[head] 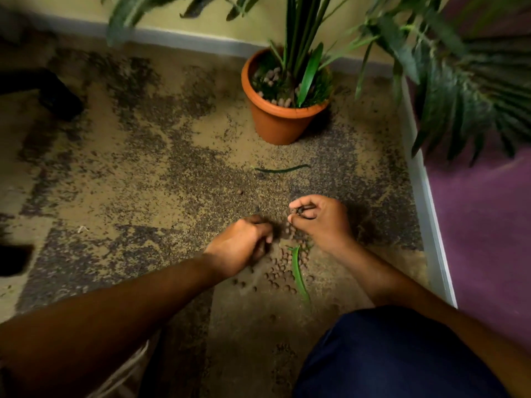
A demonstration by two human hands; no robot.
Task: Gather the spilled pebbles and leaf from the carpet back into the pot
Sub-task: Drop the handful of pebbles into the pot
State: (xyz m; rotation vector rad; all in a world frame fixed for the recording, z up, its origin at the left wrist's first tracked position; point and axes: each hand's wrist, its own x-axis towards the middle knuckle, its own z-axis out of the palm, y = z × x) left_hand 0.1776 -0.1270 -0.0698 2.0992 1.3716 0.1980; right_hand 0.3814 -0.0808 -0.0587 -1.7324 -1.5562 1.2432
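Note:
Small brown pebbles (280, 272) lie scattered on the mottled carpet between my hands. A bright green leaf (298, 275) lies among them, pointing toward me. My left hand (244, 244) rests on the carpet at the heap's left edge, fingers curled into the pebbles. My right hand (319, 218) hovers over the heap's far end, fingers closed around several pebbles. The terracotta pot (275, 122) with its plant stands farther away, holding pale pebbles and green stems. A darker thin leaf (281, 169) lies on the carpet between the pot and my hands.
A single stray pebble (240, 192) sits to the left of the dark leaf. A purple wall with white skirting (425, 196) runs along the right. Palm fronds (459, 81) overhang at top right. A dark object (57, 93) lies at far left. My knee (388, 354) is at bottom right.

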